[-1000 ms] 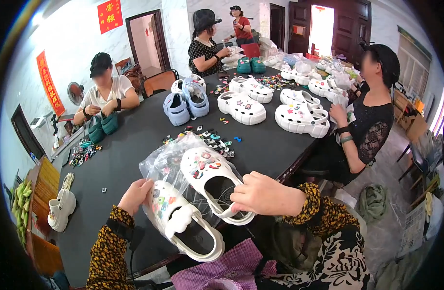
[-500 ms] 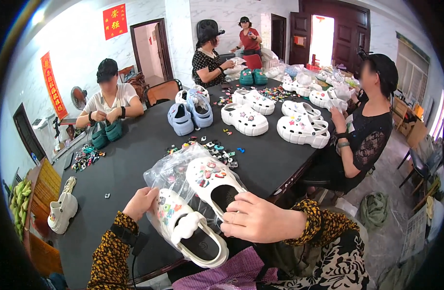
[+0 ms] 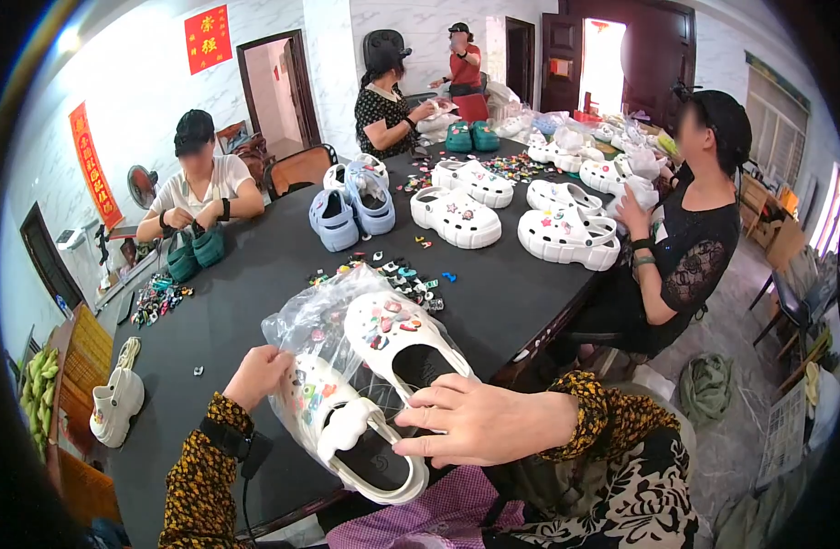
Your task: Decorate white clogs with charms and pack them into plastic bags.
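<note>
Two white clogs with colourful charms lie in front of me, their toes in a clear plastic bag. On the left clog sits a white cloud-shaped piece by the strap. The right clog lies beside it, its heel hidden under my right hand. At the bag's left edge, my left hand is closed, pinching the plastic beside the left clog. My right hand reaches over the heels with its fingers stretched out and a little apart, their tips near the left clog's strap.
Loose charms are scattered beyond the bag on the black table. Light blue clogs, several white clogs and a lone white clog stand around. Co-workers sit at the left, far side and right; another person stands at the back.
My right hand's fingers have loosened from the right clog's heel and shifted left toward the left clog's strap. My left hand still pinches the bag. The whole view has shifted slightly.
</note>
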### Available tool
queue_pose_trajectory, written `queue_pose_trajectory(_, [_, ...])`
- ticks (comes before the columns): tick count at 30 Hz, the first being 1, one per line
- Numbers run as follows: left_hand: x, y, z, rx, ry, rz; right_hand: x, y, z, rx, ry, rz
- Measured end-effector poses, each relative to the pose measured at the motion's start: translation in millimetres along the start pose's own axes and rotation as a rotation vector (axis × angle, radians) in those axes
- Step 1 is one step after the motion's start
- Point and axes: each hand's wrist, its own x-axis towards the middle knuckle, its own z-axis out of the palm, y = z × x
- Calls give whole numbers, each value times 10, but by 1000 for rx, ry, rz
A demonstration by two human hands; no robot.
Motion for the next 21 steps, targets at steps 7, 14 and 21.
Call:
queue_pose_trajectory(7, [98, -127, -71, -131, 81, 34, -161, 116, -34, -188, -218, 35])
queue_pose_trajectory(14, [136, -25, -158, -224, 81, -56, -293, 277, -356, -286, -227, 272])
queue_pose_trajectory(21, [97, -94, -107, -134, 127, 2, -170, 209, -329, -300, -26, 213])
